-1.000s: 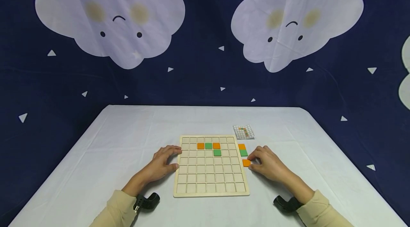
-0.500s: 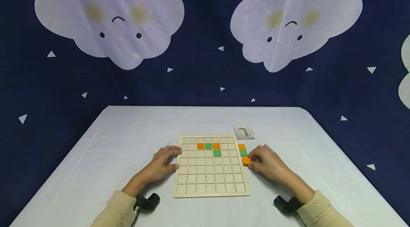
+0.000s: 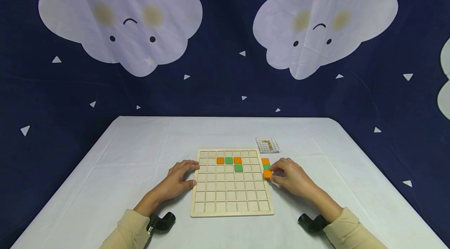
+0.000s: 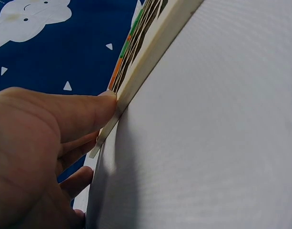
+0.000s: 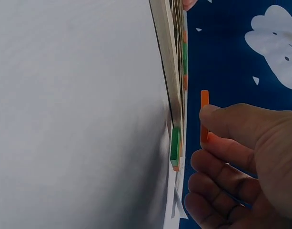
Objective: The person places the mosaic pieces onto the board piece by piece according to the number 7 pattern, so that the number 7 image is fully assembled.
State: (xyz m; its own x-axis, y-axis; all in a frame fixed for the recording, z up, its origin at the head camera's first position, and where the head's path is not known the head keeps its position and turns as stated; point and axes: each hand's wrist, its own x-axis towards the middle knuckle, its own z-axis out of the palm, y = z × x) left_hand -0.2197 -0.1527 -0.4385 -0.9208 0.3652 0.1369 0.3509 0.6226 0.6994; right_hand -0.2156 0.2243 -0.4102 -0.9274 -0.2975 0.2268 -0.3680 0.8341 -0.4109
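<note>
In the head view a wooden grid board (image 3: 230, 206) lies flat on the table, with two orange and two green square tiles set in its upper cells. My left hand (image 3: 180, 178) rests along the board's left edge; in the left wrist view the thumb (image 4: 95, 109) touches the rim and the fingers extend along the side. Between thumb and index finger, my right hand (image 3: 293, 178) pinches an orange tile (image 3: 267, 173) near the board's right edge. The right wrist view shows this orange tile (image 5: 205, 98) edge-on, raised above the table.
Against the board's right side lie another orange tile (image 3: 265, 161) and a green tile (image 3: 266, 166), the green one partly covered by my right hand's fingers. A small printed pattern card (image 3: 268, 145) lies beyond the board's upper right corner. A dark cloud-print cloth (image 3: 225, 85) hangs behind the table.
The right hand has lifted the orange tile from the table and brought it slightly left and up toward the board's edge. The left hand stays put.
</note>
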